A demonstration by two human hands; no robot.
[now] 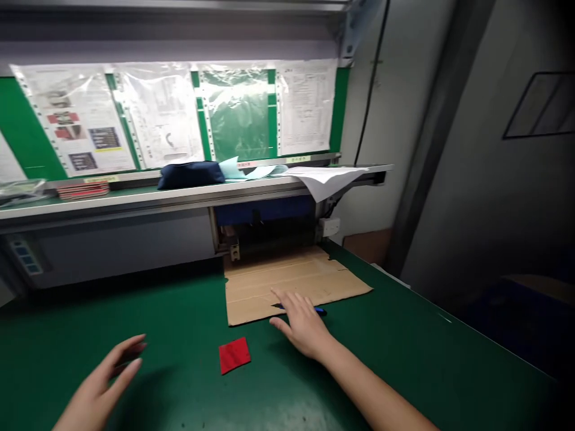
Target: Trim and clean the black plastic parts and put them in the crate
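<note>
My right hand (pixel 302 320) is spread over the front edge of a flat brown cardboard sheet (pixel 269 287), its fingers apart. Partly hidden beneath it lies a slim dark and blue object (pixel 320 311), perhaps a pen or a knife; I cannot tell whether the hand touches it. A small red square piece (pixel 234 355) lies flat on the green table between my hands. To its left my left hand (pixel 110 377) hovers, thumb and fingers apart with nothing between them.
Above the green table (pixel 179 323) runs a shelf (pixel 135 196) with a dark blue pouch (pixel 192 175), a red-edged stack (pixel 83 190) and loose papers (pixel 327 175). Under it is an open compartment (pixel 269 230). A white socket box (pixel 330 226) sits beside that. Sheets in plastic sleeves (pixel 308 108) hang behind.
</note>
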